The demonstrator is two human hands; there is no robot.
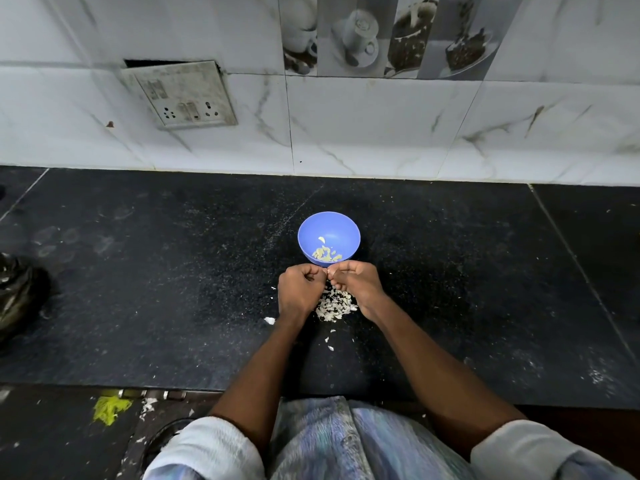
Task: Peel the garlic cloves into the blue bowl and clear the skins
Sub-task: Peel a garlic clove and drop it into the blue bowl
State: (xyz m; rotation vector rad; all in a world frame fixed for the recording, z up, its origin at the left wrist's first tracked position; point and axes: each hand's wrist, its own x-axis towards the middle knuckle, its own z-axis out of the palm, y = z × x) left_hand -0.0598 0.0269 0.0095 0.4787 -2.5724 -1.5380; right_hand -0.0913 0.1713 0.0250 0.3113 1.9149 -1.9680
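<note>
Left hand (300, 293): fingers curled in, fingertips pinching a small pale garlic clove (327, 271) together with the other hand; wrist low over the surface.
Right hand (356, 283): fingers likewise curled, thumb and fingertips closed on the same clove from the right; the two hands meet at the fingertips.
Garlic clove: only a sliver shows between the fingertips, just in front of the near rim of the bowl; long axis and pointing direction cannot be told, too much is hidden.
Skins (335, 305): loose pale heap on the surface directly under and between the two hands; a few stray flakes lie nearer the person and one to the left of the left wrist.
Blue bowl (329, 223): upright, mouth up, just beyond the hands, nearly touching the knuckles; peeled cloves (325, 252) lie at the near side of its bottom.
Surface (173, 271): dark speckled stone, running left to right.
Wall (381, 133): white marbled tiles behind the surface, with a switch and socket plate (180, 95) at upper left.
Left edge: dark crumpled bag (17, 296), well apart from the bowl.
</note>
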